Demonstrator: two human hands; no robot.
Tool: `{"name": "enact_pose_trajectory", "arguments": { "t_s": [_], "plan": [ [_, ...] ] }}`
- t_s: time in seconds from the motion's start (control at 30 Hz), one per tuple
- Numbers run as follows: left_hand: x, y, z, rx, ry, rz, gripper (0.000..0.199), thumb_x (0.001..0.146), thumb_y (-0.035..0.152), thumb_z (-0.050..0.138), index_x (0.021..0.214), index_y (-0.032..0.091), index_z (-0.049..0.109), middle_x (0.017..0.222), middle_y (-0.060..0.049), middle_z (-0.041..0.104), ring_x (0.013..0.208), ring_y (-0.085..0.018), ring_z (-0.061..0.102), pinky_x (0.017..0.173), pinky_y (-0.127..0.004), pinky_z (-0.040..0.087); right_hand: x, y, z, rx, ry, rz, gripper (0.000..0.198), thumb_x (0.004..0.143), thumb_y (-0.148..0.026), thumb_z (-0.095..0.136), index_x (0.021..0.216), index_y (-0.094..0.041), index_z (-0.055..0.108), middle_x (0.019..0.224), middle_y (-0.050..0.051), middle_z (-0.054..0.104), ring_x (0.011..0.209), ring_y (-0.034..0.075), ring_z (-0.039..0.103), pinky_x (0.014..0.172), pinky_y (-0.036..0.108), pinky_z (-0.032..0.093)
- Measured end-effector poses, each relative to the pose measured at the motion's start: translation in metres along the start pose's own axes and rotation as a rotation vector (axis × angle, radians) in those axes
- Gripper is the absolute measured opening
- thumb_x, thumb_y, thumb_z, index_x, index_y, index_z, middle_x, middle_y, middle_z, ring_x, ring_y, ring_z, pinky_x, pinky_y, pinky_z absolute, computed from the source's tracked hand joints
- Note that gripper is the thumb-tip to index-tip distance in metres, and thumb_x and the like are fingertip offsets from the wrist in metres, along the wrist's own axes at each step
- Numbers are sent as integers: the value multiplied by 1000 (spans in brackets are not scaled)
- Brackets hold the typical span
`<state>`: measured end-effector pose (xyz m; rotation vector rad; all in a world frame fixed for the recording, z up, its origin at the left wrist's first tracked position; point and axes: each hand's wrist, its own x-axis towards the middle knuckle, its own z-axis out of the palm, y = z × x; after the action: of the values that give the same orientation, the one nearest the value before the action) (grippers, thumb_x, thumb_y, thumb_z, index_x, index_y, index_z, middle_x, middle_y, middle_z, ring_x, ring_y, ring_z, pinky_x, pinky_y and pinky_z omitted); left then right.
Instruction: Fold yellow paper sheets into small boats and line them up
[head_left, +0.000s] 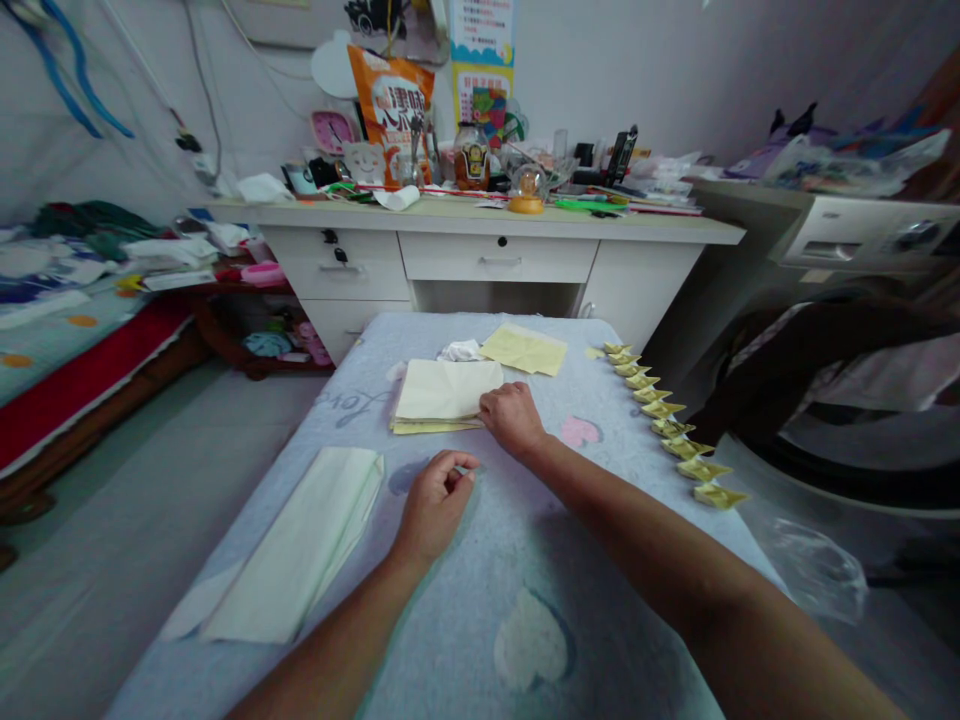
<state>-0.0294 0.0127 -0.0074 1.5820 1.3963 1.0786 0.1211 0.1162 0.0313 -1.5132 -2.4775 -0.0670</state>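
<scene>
A stack of cream and yellow paper sheets (pixel 448 388) lies on the cloth-covered table (pixel 457 640). My right hand (pixel 513 418) is at the stack's right corner, with its fingers closed on the edge of the paper; how many sheets they pinch is hidden. Nearer to me, my left hand (pixel 439 505) rests over the cloth, its fingers loosely curled in and nothing visible in them. To its left lies a long folded pale sheet (pixel 307 545). Behind the stack are a loose yellow sheet (pixel 525 348) and a crumpled white tissue (pixel 460 351).
Several folded yellow paper boats (pixel 663 410) stand in a row along the table's right edge. Beyond the table is a white desk (pixel 499 258) crowded with a snack bag (pixel 394 115), a jar (pixel 472 158) and other items. A washing machine (pixel 847 300) stands right, a bed (pixel 82 350) left.
</scene>
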Motion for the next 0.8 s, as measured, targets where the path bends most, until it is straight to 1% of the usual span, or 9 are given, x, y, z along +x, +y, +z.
{"name": "enact_pose_trajectory", "arguments": {
  "t_s": [0.1, 0.27, 0.37, 0.43, 0.5, 0.57, 0.63, 0.7, 0.8],
  "plan": [
    [0, -2, 0, -4, -7, 6, 15, 82, 26, 54, 93, 18, 63, 66, 4, 51, 58, -11, 48, 57, -21, 36, 0, 0, -4, 37, 0, 9, 23, 91, -28, 51, 80, -17, 69, 88, 10, 73, 85, 20, 62, 79, 31, 33],
    [-1, 0, 0, -59, -20, -29, 17, 82, 27, 56, 95, 18, 61, 70, 3, 54, 57, -10, 47, 56, -21, 37, -2, -3, -15, 111, 40, 18, 21, 90, -20, 48, 81, -17, 67, 86, 9, 72, 83, 19, 63, 77, 29, 35],
    [0, 1, 1, -164, 37, -40, 30, 81, 27, 59, 110, 21, 55, 91, 0, 59, 63, -10, 52, 61, -23, 41, -11, -5, -24, 165, 96, 44, 17, 89, -18, 48, 84, -16, 65, 85, 8, 71, 83, 19, 62, 79, 30, 36],
    [1, 0, 3, -237, 106, -23, 44, 79, 28, 63, 120, 24, 47, 107, -3, 57, 71, -10, 55, 67, -25, 44, -21, -4, -32, 231, 137, 59, 14, 88, -18, 48, 87, -17, 63, 86, 7, 70, 83, 18, 61, 78, 28, 38],
    [3, -2, 3, -301, 168, -21, 56, 76, 29, 68, 125, 28, 42, 117, -4, 53, 82, -12, 56, 72, -26, 46, -34, 2, -39, 593, 211, 129, 8, 85, -21, 53, 82, -18, 59, 81, 4, 67, 77, 17, 59, 71, 26, 39],
    [5, -3, 3, -407, 198, -42, 65, 72, 30, 73, 127, 30, 40, 123, -5, 50, 95, -15, 56, 79, -29, 47, -49, 10, -45, 1005, 179, 179, 12, 82, -29, 58, 75, -19, 53, 69, -1, 60, 65, 14, 54, 61, 24, 37],
    [7, -1, 1, -558, 182, -51, 66, 69, 31, 75, 126, 30, 42, 125, -5, 50, 106, -17, 54, 88, -31, 46, -64, 17, -50, 1375, 114, 255, 23, 76, -36, 66, 76, -20, 50, 66, -3, 58, 61, 12, 52, 59, 24, 37],
    [7, 4, -1, -710, 111, -37, 60, 69, 33, 75, 123, 27, 47, 124, -5, 54, 113, -19, 52, 94, -33, 44, -81, 23, -53, 1588, 87, 343, 30, 70, -39, 73, 77, -20, 50, 70, -4, 60, 62, 11, 53, 61, 24, 38],
    [5, 12, -3, -832, -4, -80, 50, 73, 35, 72, 118, 23, 54, 122, -7, 59, 114, -21, 54, 95, -34, 44, -104, 25, -52, 1682, 34, 476, 32, 67, -36, 78, 78, -20, 53, 71, -4, 62, 62, 10, 53, 61, 23, 39]
  ]
}}
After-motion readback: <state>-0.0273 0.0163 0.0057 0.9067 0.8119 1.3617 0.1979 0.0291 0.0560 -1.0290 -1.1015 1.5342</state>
